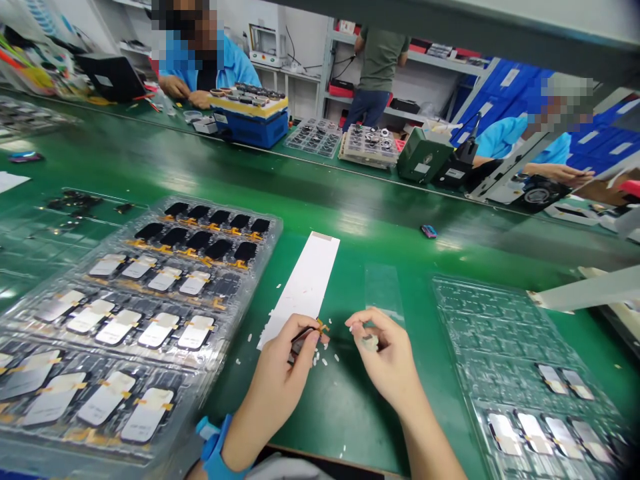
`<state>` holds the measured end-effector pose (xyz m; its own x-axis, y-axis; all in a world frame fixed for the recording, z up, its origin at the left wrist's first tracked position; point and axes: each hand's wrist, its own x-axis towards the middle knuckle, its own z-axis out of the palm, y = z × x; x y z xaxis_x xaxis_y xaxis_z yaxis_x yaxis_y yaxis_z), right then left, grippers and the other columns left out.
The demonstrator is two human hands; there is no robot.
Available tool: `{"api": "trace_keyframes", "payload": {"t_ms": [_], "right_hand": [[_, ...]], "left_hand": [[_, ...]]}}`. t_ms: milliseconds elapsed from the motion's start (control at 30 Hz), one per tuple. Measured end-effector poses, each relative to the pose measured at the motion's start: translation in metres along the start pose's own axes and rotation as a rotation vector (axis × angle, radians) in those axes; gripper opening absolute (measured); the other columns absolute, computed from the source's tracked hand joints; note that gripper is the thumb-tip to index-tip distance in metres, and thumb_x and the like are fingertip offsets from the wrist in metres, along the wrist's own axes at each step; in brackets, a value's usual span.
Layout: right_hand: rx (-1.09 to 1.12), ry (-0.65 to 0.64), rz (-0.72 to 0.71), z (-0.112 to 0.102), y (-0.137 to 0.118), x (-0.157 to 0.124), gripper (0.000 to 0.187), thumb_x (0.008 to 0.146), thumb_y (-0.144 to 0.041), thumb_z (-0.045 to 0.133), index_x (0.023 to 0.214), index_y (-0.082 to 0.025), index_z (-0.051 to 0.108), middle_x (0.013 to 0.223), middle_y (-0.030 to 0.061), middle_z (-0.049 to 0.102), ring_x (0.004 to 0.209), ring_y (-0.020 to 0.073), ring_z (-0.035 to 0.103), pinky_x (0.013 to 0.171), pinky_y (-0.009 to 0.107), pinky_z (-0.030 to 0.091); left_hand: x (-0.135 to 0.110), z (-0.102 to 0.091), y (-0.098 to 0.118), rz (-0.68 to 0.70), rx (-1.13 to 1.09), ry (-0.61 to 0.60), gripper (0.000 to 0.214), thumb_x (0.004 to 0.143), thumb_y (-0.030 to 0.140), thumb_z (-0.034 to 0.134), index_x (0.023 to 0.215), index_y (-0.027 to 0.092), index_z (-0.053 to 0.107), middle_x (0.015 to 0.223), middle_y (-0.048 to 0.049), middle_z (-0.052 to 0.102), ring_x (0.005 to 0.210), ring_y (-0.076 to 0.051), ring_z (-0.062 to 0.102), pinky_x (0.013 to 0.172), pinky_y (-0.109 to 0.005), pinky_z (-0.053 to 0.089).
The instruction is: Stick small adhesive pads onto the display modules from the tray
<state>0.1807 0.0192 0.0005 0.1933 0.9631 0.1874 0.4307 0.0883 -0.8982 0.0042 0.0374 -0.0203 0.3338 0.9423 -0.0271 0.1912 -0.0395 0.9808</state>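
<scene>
My left hand (280,373), with a blue band at the wrist, is closed around a small dark display screen (300,337). The screen's orange flex cable (321,327) sticks out past the thumb, and the fingers hide most of its body. To the right, apart from the screen, my right hand (387,360) has thumb and forefinger pinched together. A tiny pale bit seems to show at those fingertips, too small to name. A pale finger cot (370,342) appears on one curled finger. Beyond my left hand lies a white paper strip (305,280), with tiny white scraps (320,357) scattered nearby.
A clear tray (260,293) at left carries rows of display screens, some black, some white-backed. Another clear tray (490,333) at right holds several more. A transparent film (383,287) lies on the green bench. Across it, co-workers sit near a blue box (260,127).
</scene>
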Motion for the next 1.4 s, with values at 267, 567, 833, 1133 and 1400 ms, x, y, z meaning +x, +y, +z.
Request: {"api": "trace_keyframes", "payload": {"t_ms": [267,567,833,1133,1400], "right_hand": [[0.040,-0.032,0.045,0.000,0.005,0.002,0.015,0.082,-0.026,0.063,0.069,-0.019,0.064,0.068,-0.0007,0.056,0.062,0.0115,0.053,0.057,0.021,0.043],[0.282,-0.224,0.218,0.003,-0.005,0.001,0.030,0.084,-0.046,0.066,0.075,-0.017,0.069,0.062,-0.0005,0.061,0.051,0.0088,0.046,0.047,0.021,0.035],[0.416,-0.321,0.323,0.005,-0.004,-0.003,0.043,0.076,-0.059,0.071,0.070,-0.016,0.068,0.063,0.0009,0.062,0.053,0.0086,0.043,0.048,0.022,0.031],[0.362,-0.288,0.345,0.008,-0.003,-0.006,0.031,0.078,-0.046,0.072,0.070,-0.016,0.068,0.047,-0.0082,0.038,0.046,0.0061,0.022,0.047,0.024,0.017],[0.269,-0.239,0.217,0.006,-0.008,-0.006,0.017,0.081,-0.033,0.069,0.072,-0.018,0.070,0.047,-0.0104,0.029,0.045,0.0058,0.020,0.046,0.024,0.020]], "left_hand": [[-0.003,0.001,0.002,-0.029,-0.250,-0.080,0.016,0.103,0.038,0.045,0.101,0.022,0.048,0.083,-0.0009,0.067,0.060,-0.011,0.048,0.056,-0.023,0.039],[-0.003,0.000,0.011,-0.079,-0.355,-0.260,0.025,0.099,0.046,0.051,0.102,0.021,0.047,0.062,0.0048,0.058,0.048,-0.009,0.042,0.045,-0.020,0.029],[-0.006,0.000,0.004,-0.066,-0.241,-0.250,0.023,0.102,0.044,0.046,0.095,0.023,0.041,0.063,0.0078,0.044,0.057,-0.011,0.040,0.052,-0.023,0.029],[-0.009,-0.002,0.007,-0.075,-0.234,-0.305,0.025,0.104,0.049,0.035,0.100,0.025,0.037,0.069,0.0069,0.039,0.064,-0.013,0.035,0.060,-0.026,0.029],[-0.008,-0.001,0.007,-0.090,-0.219,-0.294,0.022,0.105,0.046,0.036,0.098,0.025,0.036,0.068,0.0077,0.040,0.063,-0.013,0.036,0.059,-0.026,0.029]]}}
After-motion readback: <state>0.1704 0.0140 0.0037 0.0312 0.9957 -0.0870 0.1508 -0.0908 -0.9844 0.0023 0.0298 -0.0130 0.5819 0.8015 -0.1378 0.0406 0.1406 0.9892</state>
